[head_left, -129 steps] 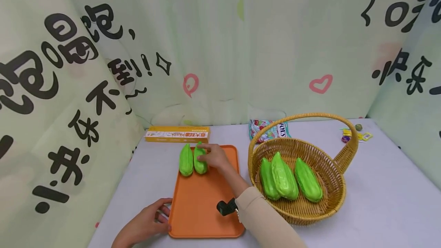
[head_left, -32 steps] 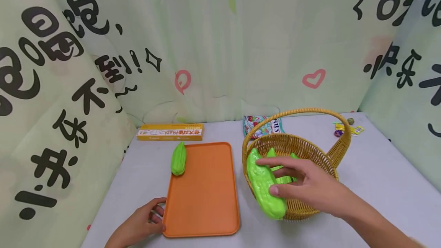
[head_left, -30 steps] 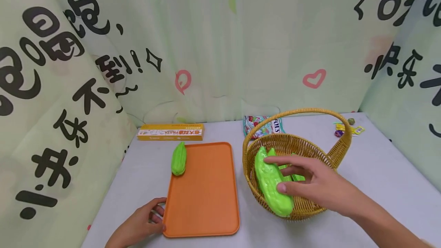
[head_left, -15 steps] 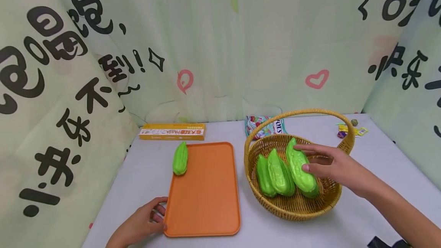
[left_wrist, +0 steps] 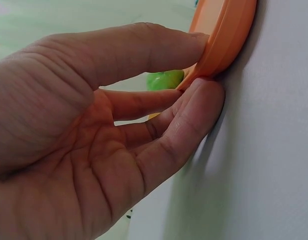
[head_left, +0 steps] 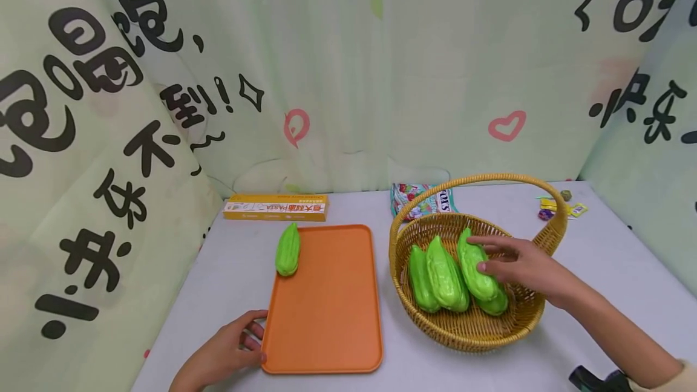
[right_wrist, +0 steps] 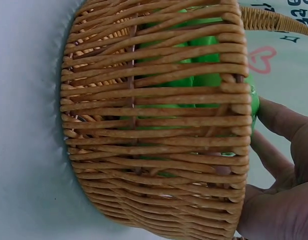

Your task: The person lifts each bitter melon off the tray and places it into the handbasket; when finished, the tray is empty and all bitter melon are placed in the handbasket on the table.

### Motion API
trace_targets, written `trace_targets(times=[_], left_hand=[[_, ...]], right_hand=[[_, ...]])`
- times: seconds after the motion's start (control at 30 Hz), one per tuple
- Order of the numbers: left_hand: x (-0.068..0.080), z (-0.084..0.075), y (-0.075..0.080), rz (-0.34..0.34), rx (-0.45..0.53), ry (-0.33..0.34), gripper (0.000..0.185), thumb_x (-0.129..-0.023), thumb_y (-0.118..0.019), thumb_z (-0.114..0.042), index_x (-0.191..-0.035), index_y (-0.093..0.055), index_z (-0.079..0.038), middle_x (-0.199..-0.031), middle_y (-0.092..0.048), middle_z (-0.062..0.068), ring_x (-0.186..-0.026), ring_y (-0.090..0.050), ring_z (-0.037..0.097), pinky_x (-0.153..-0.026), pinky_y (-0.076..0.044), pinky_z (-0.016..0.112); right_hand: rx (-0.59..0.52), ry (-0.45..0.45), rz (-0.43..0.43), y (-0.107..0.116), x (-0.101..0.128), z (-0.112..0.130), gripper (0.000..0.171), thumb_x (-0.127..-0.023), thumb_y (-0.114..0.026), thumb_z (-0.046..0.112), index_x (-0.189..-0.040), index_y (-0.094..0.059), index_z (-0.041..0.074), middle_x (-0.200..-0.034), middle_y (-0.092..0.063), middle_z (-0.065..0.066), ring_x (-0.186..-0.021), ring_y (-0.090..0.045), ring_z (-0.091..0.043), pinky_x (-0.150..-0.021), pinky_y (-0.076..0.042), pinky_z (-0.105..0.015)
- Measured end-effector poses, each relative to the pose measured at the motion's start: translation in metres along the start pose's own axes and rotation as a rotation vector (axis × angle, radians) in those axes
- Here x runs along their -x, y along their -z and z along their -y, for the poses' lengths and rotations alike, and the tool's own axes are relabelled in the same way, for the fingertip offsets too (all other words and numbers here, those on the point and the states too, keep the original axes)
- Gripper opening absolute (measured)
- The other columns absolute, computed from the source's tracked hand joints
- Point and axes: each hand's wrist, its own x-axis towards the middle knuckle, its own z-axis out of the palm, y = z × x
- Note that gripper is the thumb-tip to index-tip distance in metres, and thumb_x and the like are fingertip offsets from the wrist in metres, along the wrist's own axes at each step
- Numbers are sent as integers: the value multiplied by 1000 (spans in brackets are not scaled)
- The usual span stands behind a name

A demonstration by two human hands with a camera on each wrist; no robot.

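In the head view, my right hand point(head_left: 523, 268) holds a glossy, ridged green bitter melon point(head_left: 474, 271) between thumb and fingers, inside the wicker basket point(head_left: 468, 340). That melon overlaps another one point(head_left: 497, 304), with further bitter melons point(head_left: 443, 271) on its left. The right wrist view looks through the weave, and most of the melons are hidden there. One bitter melon point(head_left: 287, 250) lies across the far left corner of the orange tray point(head_left: 327, 307). At the tray's near left edge is my left hand point(head_left: 229, 343), its thumb and relaxed fingers touching the rim from outside.
A yellow pasta box point(head_left: 274, 207) lies behind the tray. Behind the basket is a colourful snack bag point(head_left: 405, 195), and small wrapped pieces point(head_left: 555, 207) lie at the back right. The basket's tall handle point(head_left: 495, 178) arches over its far side. Printed curtains enclose the table.
One of two melons on the tray was taken by my right hand, carried right and lowered into the basket. Over the last half second it dropped slightly. The left hand kept its place.
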Motion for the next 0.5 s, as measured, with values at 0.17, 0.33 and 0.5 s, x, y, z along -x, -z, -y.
trace_targets(times=[0.17,0.33,0.5], left_hand=[[0,1,-1,-10,0,-14,74,-80,-81,-10,-141,-42,7,-101,-56,8,-87,-59,24,-71,-49,29],[0,2,-1,-8,4,-46,74,-80,-80,-8,-141,-42,6,-102,-56,8,-87,-60,25,-72,-49,28],[1,1,-2,-9,0,-60,73,-80,-80,-9,-141,-43,5,-103,-55,9,-87,-60,24,-72,-49,28]], right_hand=[[-18,-1,12,-4,-3,-1,57,-94,-69,27,-146,-50,12,-136,-48,-30,-110,-58,-35,-73,-54,-40],[-11,1,16,-7,-5,2,56,-94,-69,28,-145,-51,10,-136,-49,-28,-111,-58,-36,-72,-54,-40],[2,2,10,-10,-6,2,56,-94,-69,29,-144,-52,9,-136,-48,-28,-113,-57,-39,-72,-54,-39]])
